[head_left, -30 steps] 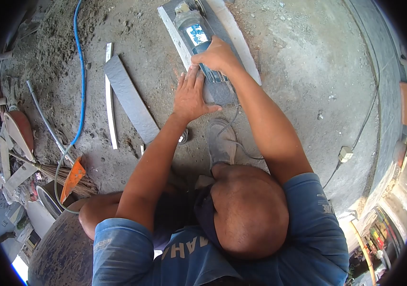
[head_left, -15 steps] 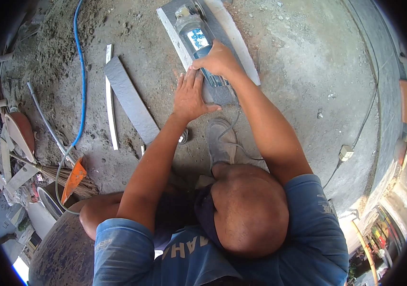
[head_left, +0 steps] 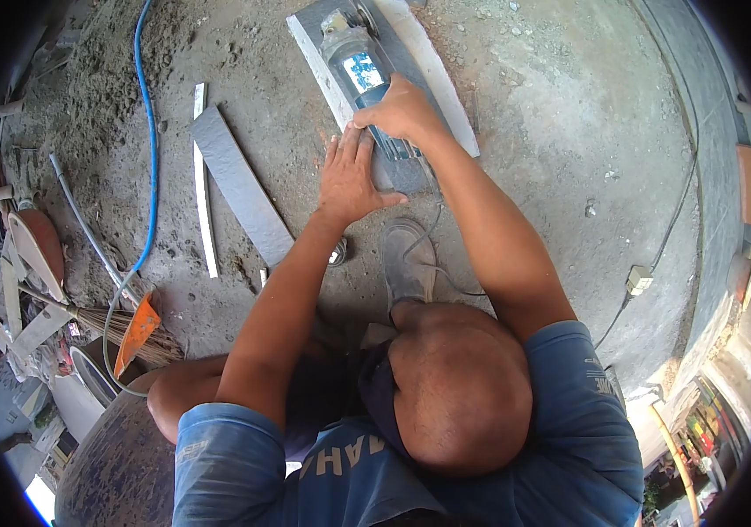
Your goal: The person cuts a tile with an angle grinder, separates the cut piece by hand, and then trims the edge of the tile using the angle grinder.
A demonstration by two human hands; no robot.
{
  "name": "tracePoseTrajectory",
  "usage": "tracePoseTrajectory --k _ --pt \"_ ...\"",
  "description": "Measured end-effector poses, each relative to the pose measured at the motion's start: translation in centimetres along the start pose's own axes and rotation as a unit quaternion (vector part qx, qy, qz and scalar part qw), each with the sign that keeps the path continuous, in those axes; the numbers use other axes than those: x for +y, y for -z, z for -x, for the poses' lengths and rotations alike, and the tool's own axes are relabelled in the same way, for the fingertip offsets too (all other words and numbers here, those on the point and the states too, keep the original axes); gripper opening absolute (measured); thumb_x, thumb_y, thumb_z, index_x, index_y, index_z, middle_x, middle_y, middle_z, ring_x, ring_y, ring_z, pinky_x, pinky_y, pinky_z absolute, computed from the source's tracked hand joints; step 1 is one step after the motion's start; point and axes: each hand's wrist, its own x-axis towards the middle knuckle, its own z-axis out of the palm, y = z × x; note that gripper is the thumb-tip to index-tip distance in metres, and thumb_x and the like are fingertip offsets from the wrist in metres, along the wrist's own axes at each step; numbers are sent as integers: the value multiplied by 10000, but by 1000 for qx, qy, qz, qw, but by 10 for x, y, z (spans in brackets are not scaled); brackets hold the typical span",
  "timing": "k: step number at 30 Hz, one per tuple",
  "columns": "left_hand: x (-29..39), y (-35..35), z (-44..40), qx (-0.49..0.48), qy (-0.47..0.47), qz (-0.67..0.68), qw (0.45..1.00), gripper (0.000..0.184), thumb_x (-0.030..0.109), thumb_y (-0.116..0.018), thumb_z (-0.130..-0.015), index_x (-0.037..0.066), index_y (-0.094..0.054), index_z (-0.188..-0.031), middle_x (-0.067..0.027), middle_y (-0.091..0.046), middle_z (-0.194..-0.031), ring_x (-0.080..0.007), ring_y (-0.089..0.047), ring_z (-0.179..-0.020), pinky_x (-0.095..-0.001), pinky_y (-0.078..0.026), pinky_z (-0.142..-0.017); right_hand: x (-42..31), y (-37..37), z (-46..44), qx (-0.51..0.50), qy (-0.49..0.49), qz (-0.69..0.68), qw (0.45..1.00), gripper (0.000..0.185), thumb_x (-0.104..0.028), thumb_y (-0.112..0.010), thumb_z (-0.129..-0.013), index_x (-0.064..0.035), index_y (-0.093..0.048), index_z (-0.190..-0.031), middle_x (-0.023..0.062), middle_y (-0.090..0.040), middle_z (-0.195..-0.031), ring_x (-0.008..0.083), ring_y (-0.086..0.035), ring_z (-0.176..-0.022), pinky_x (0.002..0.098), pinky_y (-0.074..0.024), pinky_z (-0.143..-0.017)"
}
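The grinder [head_left: 349,54] is at the top middle, lying on a dark flat piece [head_left: 403,44] with a pale slab [head_left: 447,101] under it. Its round disc [head_left: 365,18] is at the 12 o'clock end. Your right hand [head_left: 403,110] is wrapped round its body. Your left hand [head_left: 349,183] is at 6 o'clock, open and flat, fingers a bit apart, with its fingertips by your right thumb. Almost nothing has moved just now, so your hold looks steady. I can't tell if the disc spins.

Farther out from the grinder, a shoe [head_left: 406,255] is at 6 o'clock, and a gray strip [head_left: 243,184] crosses a thin white strip [head_left: 203,206] near 8. The blue hose [head_left: 152,132] is near 9, and a cord plug [head_left: 639,281] is at 4.
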Motion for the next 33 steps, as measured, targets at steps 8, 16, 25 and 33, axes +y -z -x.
tracePoseTrajectory --k 8,16,25,33 --pt "0 0 0 15 -4 8 1000 1327 684 -844 -504 14 -270 -1495 -211 -209 -1595 -354 -222 -1485 -561 -216 -1192 4 -4 0 24 15 -4 1000 959 -351 -840 -572 137 -474 -1313 335 -595 -1251 411 -614 -1164 398 -500 -977" --pt "-1 0 0 9 -4 -3 1000 1270 726 -802 -544 -16 -335 -1461 -235 -302 -1542 -344 -223 -1488 -522 -194 -1206 8 -6 3 40 23 -8 999 904 -341 -830 -570 122 -501 -1274 317 -636 -1193 405 -650 -1110 400 -528 -935" --pt "-1 -2 0 12 -7 -10 1000 1303 751 -785 -540 -11 -308 -1482 -234 -283 -1559 -342 -215 -1493 -521 -200 -1206 12 -8 8 36 19 11 999 968 -385 -836 -592 137 -464 -1317 337 -612 -1223 424 -632 -1139 405 -520 -959" --pt "0 1 0 -1 1 -17 1000 1327 749 -790 -537 18 -264 -1512 -205 -258 -1579 -328 -207 -1496 -518 -199 -1210 11 -7 11 33 17 19 999 967 -396 -836 -619 151 -455 -1319 350 -606 -1221 431 -628 -1142 409 -518 -961"
